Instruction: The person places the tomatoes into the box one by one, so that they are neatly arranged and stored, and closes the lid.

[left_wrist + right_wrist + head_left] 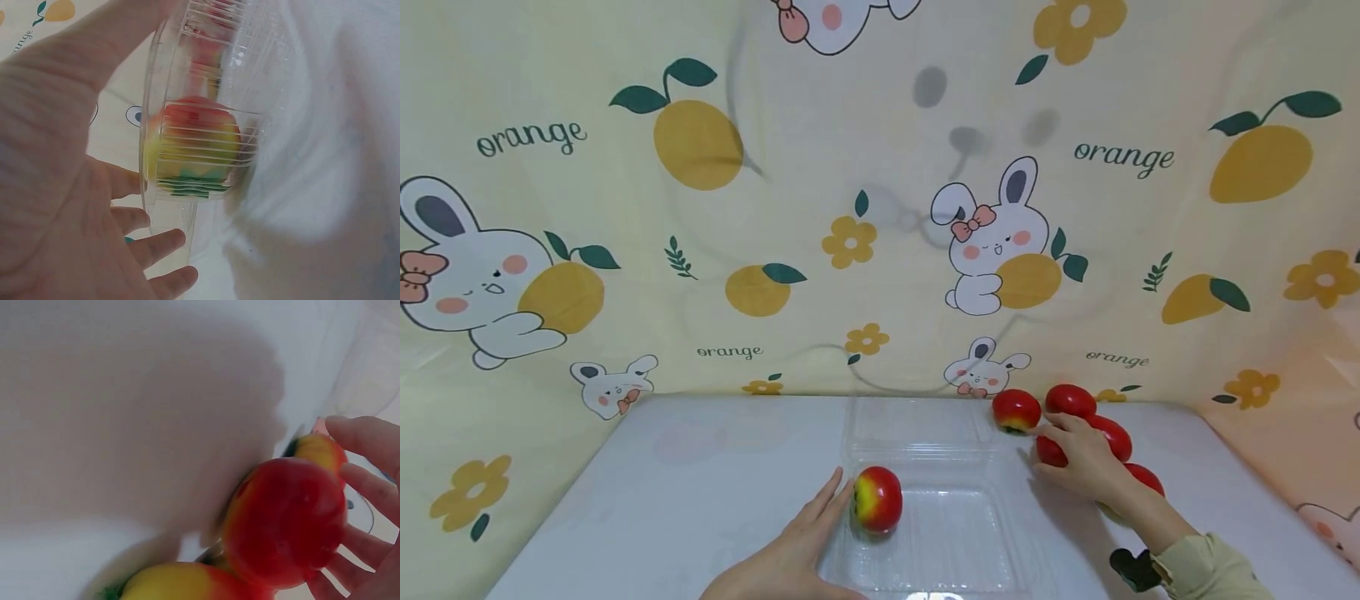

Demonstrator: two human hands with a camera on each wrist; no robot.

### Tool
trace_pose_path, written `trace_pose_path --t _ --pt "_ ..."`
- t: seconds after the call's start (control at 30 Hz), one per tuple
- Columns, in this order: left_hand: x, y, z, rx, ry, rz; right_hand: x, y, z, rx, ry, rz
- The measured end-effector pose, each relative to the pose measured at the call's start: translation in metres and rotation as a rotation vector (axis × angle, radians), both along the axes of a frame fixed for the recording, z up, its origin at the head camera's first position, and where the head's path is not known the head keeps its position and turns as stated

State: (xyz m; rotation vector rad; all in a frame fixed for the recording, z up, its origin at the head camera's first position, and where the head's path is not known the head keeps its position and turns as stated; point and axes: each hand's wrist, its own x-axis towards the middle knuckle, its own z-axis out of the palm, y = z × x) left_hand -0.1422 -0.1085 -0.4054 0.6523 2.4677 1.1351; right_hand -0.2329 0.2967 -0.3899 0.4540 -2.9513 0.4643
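Head view: clear container (955,533), near centre, mango-like fruit (878,500) inside left; left hand (790,542) alongside, fingers straight, presumably steadying. Right hand (1086,457), fingers spread, at red fruit (1051,451), right; contact hard to judge.

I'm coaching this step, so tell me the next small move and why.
Probably curl the right hand round the nearest red fruit: its spread fingers are right beside that fruit, and the clear container has room next to its single fruit.

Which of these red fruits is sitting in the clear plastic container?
The lone fruit beside the left hand, in the near half of the container; the other fruits lie outside, grouped around the right hand.
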Motion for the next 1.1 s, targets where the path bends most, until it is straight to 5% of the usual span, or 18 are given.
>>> trace_pose_path --t 0.4,1.1 --pt "0.000 0.000 -0.002 0.000 0.005 -0.011 0.001 0.012 -0.007 0.115 0.049 -0.011" --pt "0.001 0.002 0.000 -0.016 -0.005 0.014 -0.002 0.027 -0.007 0.035 0.055 0.021"
